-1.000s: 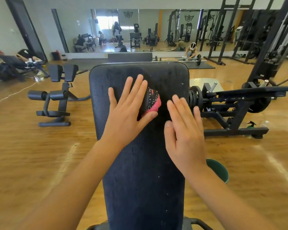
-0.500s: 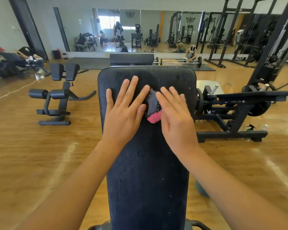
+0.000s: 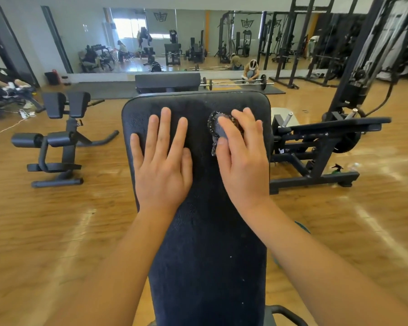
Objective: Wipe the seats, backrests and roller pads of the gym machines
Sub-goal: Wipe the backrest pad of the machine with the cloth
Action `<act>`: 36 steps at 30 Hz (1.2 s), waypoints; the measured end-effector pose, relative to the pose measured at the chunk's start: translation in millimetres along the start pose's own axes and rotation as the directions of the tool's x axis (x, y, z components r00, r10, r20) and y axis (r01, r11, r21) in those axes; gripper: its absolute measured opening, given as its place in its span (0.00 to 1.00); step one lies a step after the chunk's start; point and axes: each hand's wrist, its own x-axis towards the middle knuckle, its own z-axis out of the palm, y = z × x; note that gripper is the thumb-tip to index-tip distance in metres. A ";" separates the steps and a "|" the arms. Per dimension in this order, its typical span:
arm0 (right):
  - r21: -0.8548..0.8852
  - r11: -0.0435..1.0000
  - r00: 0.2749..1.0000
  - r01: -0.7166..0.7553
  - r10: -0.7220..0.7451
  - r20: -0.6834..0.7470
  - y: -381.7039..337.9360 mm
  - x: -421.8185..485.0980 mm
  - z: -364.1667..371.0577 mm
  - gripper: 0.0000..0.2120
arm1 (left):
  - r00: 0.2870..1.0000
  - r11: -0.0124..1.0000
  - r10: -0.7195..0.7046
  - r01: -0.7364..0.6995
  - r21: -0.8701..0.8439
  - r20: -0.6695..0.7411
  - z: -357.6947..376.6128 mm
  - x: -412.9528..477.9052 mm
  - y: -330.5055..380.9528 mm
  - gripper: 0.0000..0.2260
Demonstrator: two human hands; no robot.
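A long black padded backrest (image 3: 198, 243) runs away from me down the middle of the view. My left hand (image 3: 163, 165) rests flat on its upper left part, fingers straight and spread. My right hand (image 3: 243, 165) presses a dark speckled cloth (image 3: 213, 128) against the pad's upper right part. Its fingers lie fairly straight over the cloth and the thumb sits on the cloth's near edge. Most of the cloth is hidden under that hand.
A black roller-pad machine (image 3: 61, 137) stands on the wooden floor to the left. A plate-loaded machine (image 3: 316, 149) sits close on the right, with a green spray bottle (image 3: 337, 168) by its foot. A barbell (image 3: 233, 82) and a crouching person (image 3: 251, 71) are beyond the pad.
The cloth went from under my left hand to under my right hand, which slid it toward the pad's right side. My left hand now lies flat on the left side.
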 end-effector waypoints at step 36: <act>0.048 0.999 0.998 -0.009 0.012 -0.059 5.5 20.9 21.6 0.15 | 0.998 0.997 0.066 -0.065 0.048 -0.019 9.7 -3.0 -1.6 0.26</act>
